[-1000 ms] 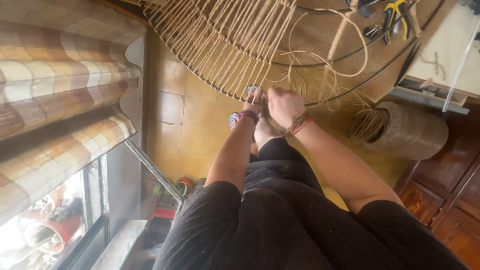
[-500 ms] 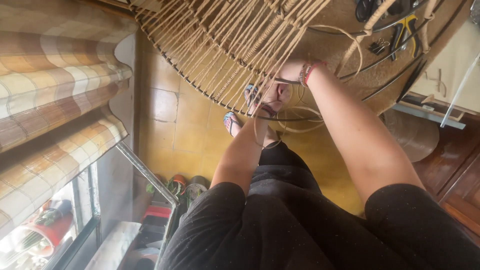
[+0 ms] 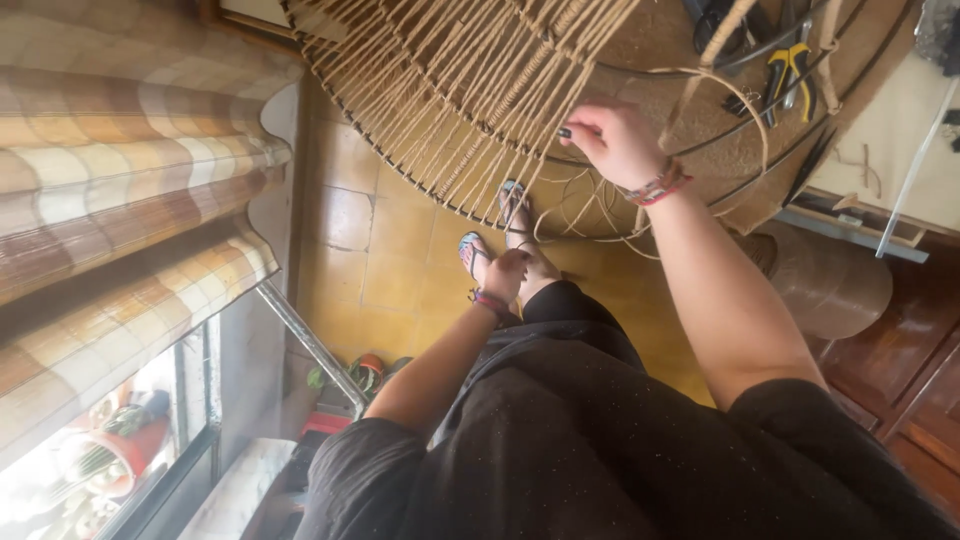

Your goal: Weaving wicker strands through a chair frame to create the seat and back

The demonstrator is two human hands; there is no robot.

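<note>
The right hand (image 3: 618, 140) is up at the lower edge of a big round black metal hoop strung with tan cord (image 3: 470, 90). Its fingers are pinched shut on one strand of loose tan cord (image 3: 700, 90), which loops up and over the wrist. A red and white bracelet (image 3: 658, 187) sits on that wrist.

The left hand (image 3: 505, 275) is lower down, near the person's foot in a blue sandal (image 3: 472, 252). Its fingers are curled, and thin loops of the same cord hang just above it, but I cannot tell if it holds any. It wears a dark bead bracelet (image 3: 488, 300).

The hoop leans over a yellow tiled floor (image 3: 400, 260). Yellow-handled pliers (image 3: 790, 65) lie near the top right edge of the hoop. A fat brown roll of cord (image 3: 830, 285) stands to the right, next to a dark wooden cabinet (image 3: 920, 380). A checked cloth blind (image 3: 110, 190) hangs on the left.
</note>
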